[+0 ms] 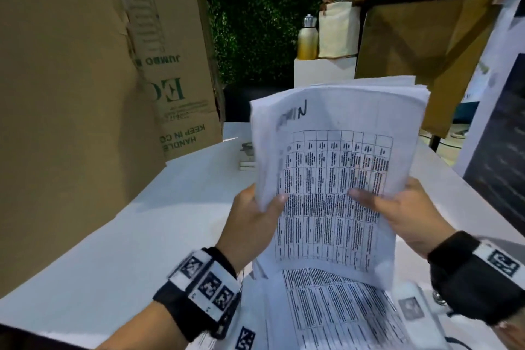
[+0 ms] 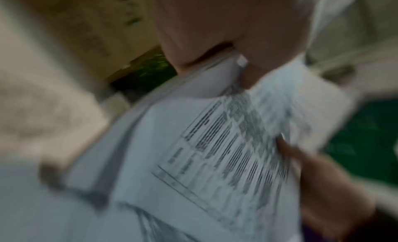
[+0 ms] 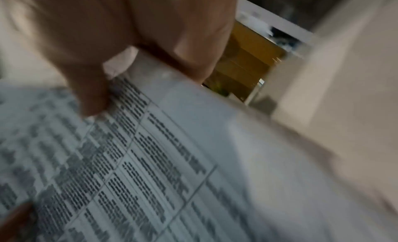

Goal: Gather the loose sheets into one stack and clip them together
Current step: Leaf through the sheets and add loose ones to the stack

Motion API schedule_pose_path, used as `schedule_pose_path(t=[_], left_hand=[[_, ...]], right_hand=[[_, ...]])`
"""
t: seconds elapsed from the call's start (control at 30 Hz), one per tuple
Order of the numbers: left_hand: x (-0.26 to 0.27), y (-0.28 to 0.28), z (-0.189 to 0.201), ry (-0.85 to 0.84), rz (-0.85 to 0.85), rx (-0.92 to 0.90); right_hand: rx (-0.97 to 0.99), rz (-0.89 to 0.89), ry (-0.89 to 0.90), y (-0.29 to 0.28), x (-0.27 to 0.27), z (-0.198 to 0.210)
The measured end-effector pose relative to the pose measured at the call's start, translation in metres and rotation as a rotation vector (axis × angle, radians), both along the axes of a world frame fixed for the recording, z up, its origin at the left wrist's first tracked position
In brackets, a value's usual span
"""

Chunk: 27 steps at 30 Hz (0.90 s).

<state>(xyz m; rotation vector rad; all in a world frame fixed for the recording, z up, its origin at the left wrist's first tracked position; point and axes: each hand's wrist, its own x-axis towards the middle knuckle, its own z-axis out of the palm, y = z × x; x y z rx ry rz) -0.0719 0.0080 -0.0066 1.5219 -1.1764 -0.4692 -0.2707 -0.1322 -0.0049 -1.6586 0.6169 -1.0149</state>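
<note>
While the left hand at 9 o'clock and the right hand at 3 o'clock pinch the stack of sheets above the table, it looks light, floppy, slippery, best gripped at both side edges.

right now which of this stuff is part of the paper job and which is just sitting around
Part of the job:
- stack of sheets, held up by the left hand and right hand
- loose sheet lying on the white table

Just lying about:
- cardboard boxes
- yellow bottle
- cream bag
- small items behind the stack, too blurred to identify
</note>
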Motion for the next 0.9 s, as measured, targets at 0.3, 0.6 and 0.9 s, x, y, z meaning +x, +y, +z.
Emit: schedule_pose_path(t=[0.3,0.6,0.9], left_hand=[[0.008,-0.001,0.015,0.113,-0.26,0.57],[0.008,0.001,-0.06,-0.366,-0.131,0.751],[0.02,-0.005,-0.062,0.391,0.121,0.367]], right_hand=[[0.066,0.032,0.658,-0.017,-0.003,-0.003],[-0.105,-0.004,0.898,0.0,0.002,-0.043],[0.192,0.019,0.63,-0.017,-0.006,-0.056]])
